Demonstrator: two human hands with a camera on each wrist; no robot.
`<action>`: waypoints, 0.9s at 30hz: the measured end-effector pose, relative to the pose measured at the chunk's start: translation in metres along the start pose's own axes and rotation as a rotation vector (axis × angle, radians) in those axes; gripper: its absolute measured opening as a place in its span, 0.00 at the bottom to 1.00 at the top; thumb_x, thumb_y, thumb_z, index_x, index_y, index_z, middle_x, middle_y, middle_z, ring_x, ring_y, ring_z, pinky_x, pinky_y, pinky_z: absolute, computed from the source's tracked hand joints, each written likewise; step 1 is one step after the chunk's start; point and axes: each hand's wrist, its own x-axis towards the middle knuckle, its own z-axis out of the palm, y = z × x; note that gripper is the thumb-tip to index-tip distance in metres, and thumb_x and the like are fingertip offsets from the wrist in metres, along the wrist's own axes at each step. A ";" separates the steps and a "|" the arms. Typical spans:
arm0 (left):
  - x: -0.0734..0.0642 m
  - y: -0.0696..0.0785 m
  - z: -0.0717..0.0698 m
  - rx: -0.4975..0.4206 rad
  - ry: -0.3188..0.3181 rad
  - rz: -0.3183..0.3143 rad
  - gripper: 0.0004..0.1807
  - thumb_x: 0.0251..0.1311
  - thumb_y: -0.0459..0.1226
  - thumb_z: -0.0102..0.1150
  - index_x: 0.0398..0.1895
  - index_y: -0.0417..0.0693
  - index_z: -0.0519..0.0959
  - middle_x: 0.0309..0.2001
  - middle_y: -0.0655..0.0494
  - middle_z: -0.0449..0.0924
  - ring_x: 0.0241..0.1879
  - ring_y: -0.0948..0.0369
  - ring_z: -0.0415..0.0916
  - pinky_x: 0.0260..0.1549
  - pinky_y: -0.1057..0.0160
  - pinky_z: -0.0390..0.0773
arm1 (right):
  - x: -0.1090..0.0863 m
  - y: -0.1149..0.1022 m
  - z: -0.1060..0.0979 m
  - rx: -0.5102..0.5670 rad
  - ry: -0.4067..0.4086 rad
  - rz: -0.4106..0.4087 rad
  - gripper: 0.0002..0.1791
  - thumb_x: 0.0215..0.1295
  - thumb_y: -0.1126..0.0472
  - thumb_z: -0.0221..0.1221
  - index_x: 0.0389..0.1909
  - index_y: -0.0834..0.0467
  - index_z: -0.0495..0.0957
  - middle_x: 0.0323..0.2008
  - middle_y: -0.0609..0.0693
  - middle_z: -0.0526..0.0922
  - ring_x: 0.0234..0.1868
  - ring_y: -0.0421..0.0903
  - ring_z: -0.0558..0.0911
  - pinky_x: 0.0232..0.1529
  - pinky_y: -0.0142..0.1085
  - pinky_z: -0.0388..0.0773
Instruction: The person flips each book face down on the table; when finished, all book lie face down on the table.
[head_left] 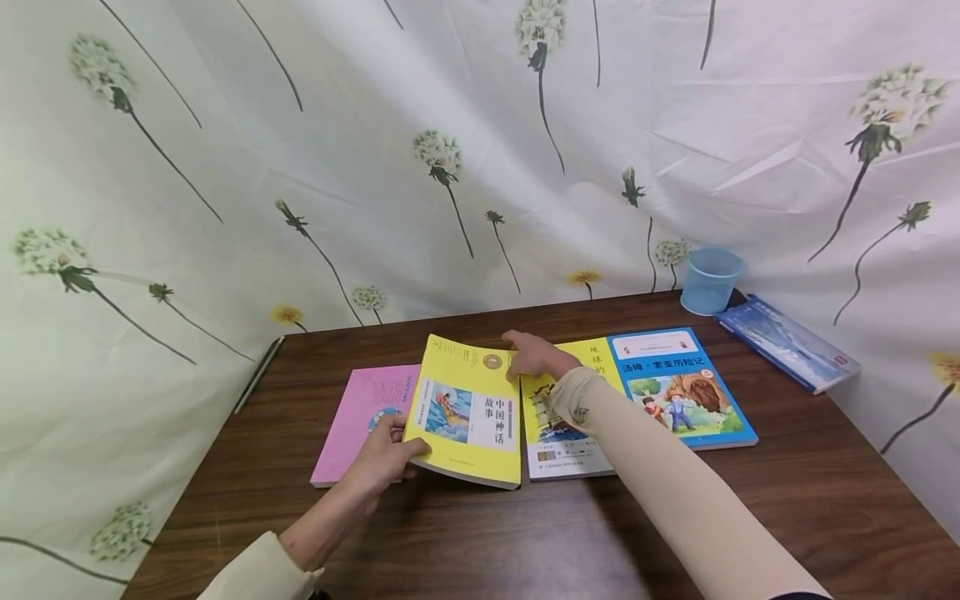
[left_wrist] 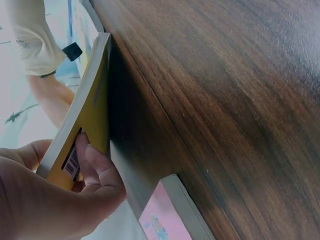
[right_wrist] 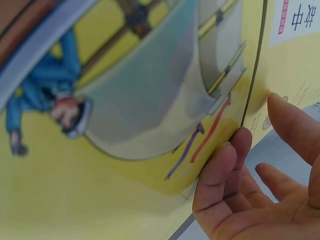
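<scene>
A thick yellow book (head_left: pixel 471 412) with a small picture and Chinese title tilts up from the table at its left side. My left hand (head_left: pixel 381 454) grips its lower left corner, thumb on the cover, and curled fingers (left_wrist: pixel 97 167) lie under the back by a barcode. My right hand (head_left: pixel 536 357) holds the upper right corner. Its thumb (right_wrist: pixel 295 122) lies over the cover near a round emblem, with other fingertips at the edge. Beside that edge lies a second yellow book (right_wrist: pixel 145 110) with a sailing ship, partly hidden by the right forearm.
A pink book (head_left: pixel 356 417) lies at the left, partly behind the raised yellow one. On the right are a blue-covered book (head_left: pixel 682 387), another blue book (head_left: pixel 787 342) near the wall, and a light blue cup (head_left: pixel 711 282). A flowered white sheet (head_left: pixel 360 167) hangs behind the table.
</scene>
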 end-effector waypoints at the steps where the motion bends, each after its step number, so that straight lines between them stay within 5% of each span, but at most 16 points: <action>1: 0.000 0.001 -0.001 0.002 0.004 0.001 0.29 0.59 0.33 0.59 0.62 0.33 0.60 0.48 0.41 0.74 0.36 0.57 0.78 0.33 0.62 0.78 | 0.000 0.000 0.000 0.001 0.001 -0.001 0.46 0.60 0.61 0.67 0.78 0.46 0.55 0.73 0.55 0.65 0.54 0.53 0.79 0.59 0.50 0.77; 8: -0.001 0.003 -0.003 0.014 0.025 0.018 0.26 0.58 0.31 0.59 0.58 0.33 0.63 0.44 0.41 0.76 0.33 0.58 0.78 0.32 0.61 0.79 | 0.001 0.002 0.000 -0.002 0.011 -0.033 0.46 0.61 0.60 0.66 0.78 0.50 0.55 0.72 0.57 0.67 0.57 0.53 0.77 0.52 0.45 0.79; 15: -0.003 0.004 -0.003 0.030 0.048 0.037 0.25 0.57 0.31 0.58 0.57 0.34 0.64 0.43 0.42 0.75 0.32 0.59 0.77 0.31 0.60 0.79 | 0.003 -0.001 0.003 0.084 0.061 -0.030 0.39 0.69 0.57 0.58 0.77 0.54 0.54 0.52 0.61 0.79 0.24 0.44 0.71 0.22 0.35 0.69; 22: -0.006 0.009 -0.003 0.047 0.066 0.072 0.24 0.57 0.30 0.58 0.56 0.35 0.64 0.44 0.41 0.75 0.31 0.58 0.74 0.25 0.64 0.75 | -0.005 -0.035 0.001 0.150 0.096 -0.147 0.37 0.70 0.57 0.56 0.77 0.56 0.54 0.61 0.60 0.76 0.19 0.44 0.70 0.28 0.45 0.77; 27: -0.008 0.012 -0.002 0.040 0.063 0.103 0.24 0.58 0.29 0.56 0.58 0.35 0.64 0.46 0.41 0.74 0.27 0.59 0.71 0.19 0.68 0.71 | -0.017 -0.068 0.002 0.212 0.086 -0.188 0.35 0.74 0.53 0.53 0.78 0.51 0.53 0.67 0.59 0.71 0.14 0.40 0.60 0.27 0.45 0.67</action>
